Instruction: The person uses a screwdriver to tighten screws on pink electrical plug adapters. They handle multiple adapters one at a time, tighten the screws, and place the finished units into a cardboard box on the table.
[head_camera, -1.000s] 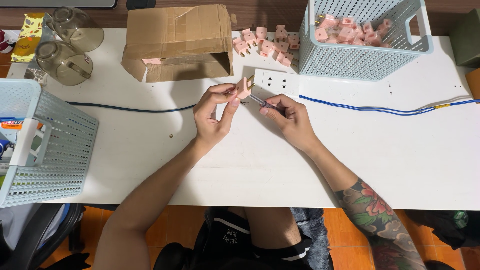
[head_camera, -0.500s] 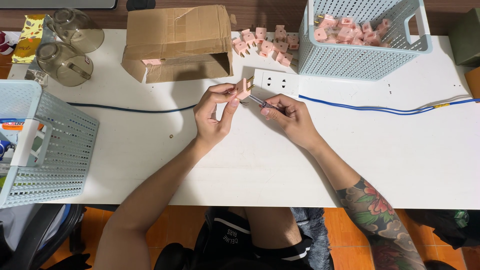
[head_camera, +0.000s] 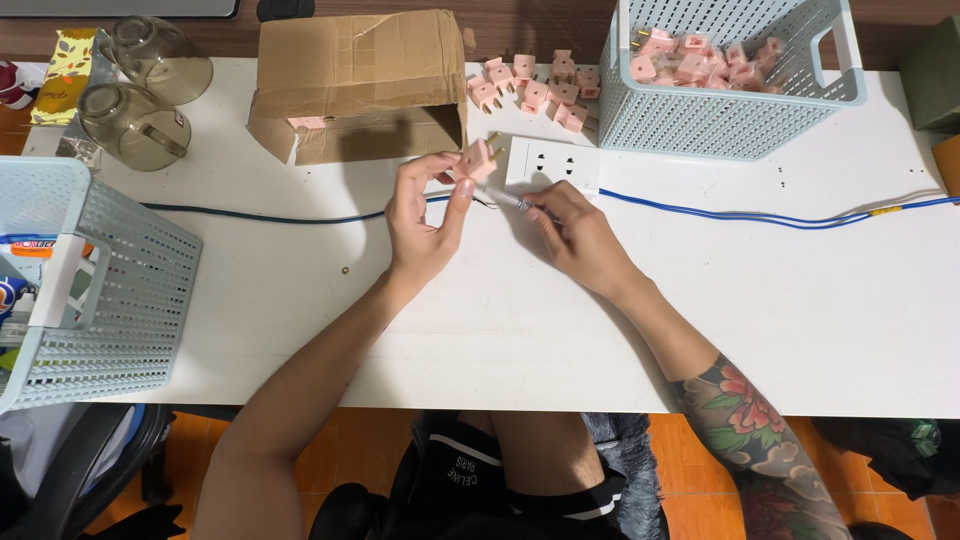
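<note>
Head view of a white tabletop (head_camera: 520, 330). The pink plug adapter (head_camera: 478, 161) is a small blocky piece of pale pink plastic with short metal prongs at its far side; it is held clear of the surface, above the middle of the tabletop and nearer the far edge. The left hand (head_camera: 425, 220) pinches it between thumb and fingertips, the remaining fingers curled loosely. The right hand (head_camera: 572, 232) lies just beside it to the right, fingers closed around a slim screwdriver (head_camera: 510, 200) whose tip points toward the adapter; whether the tip touches it cannot be told. Directly beyond the hands a white socket strip (head_camera: 553, 164) rests on the tabletop, with a blue cable (head_camera: 760, 214) running toward the right edge. More pink adapters (head_camera: 530, 88) lie loose near the far edge, beside an open cardboard box (head_camera: 355, 75) and a pale blue perforated basket (head_camera: 730, 120) holding further adapters.
</note>
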